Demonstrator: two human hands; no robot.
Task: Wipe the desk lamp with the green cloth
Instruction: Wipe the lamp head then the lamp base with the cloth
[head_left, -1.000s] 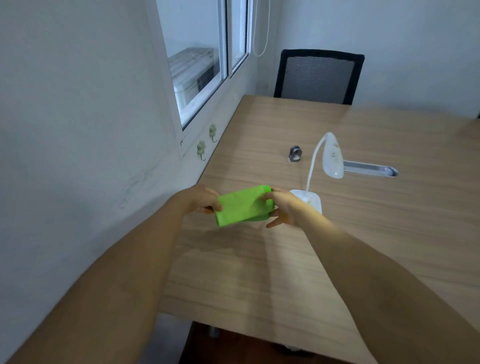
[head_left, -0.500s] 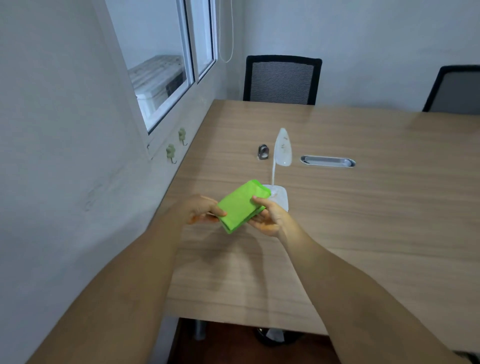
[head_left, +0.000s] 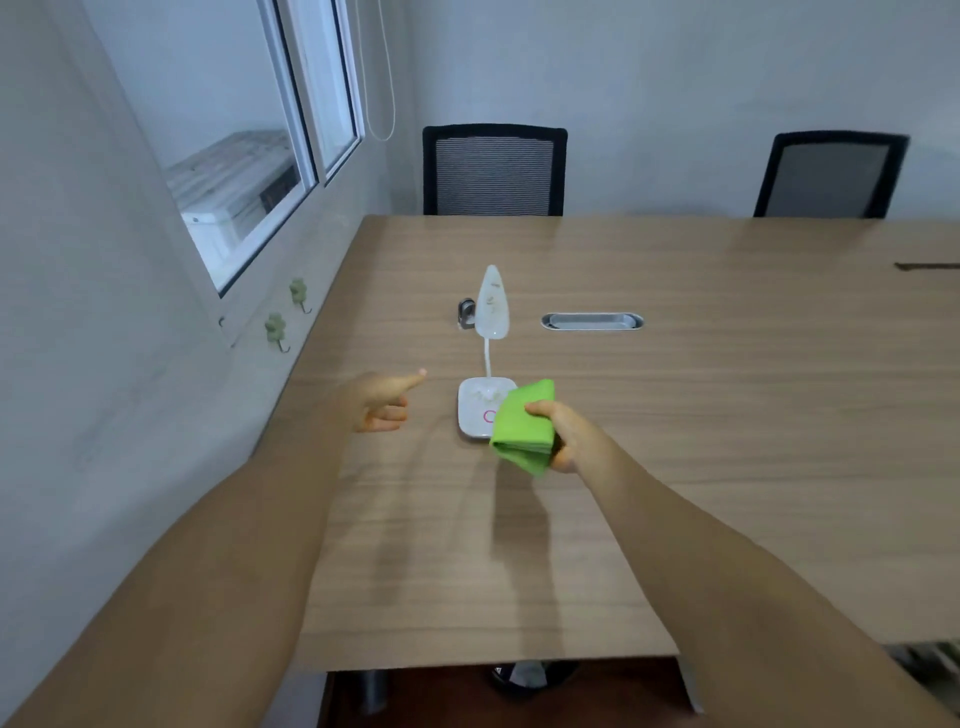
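A small white desk lamp stands on the wooden table, its drop-shaped head raised on a thin bent neck above a square white base with a pink ring mark. My right hand grips a folded green cloth just right of the base, and the cloth overlaps the base's right edge. My left hand hovers left of the base with nothing in it, index finger stretched toward the lamp and the other fingers curled.
The wooden table has a metal cable slot right of the lamp head and a small metal object behind it. Two black mesh chairs stand at the far edge. The wall with hooks and window runs along the left.
My left hand has let go of the cloth and moved left. The right hand alone carries the cloth, now beside the lamp base. The view has swung right.
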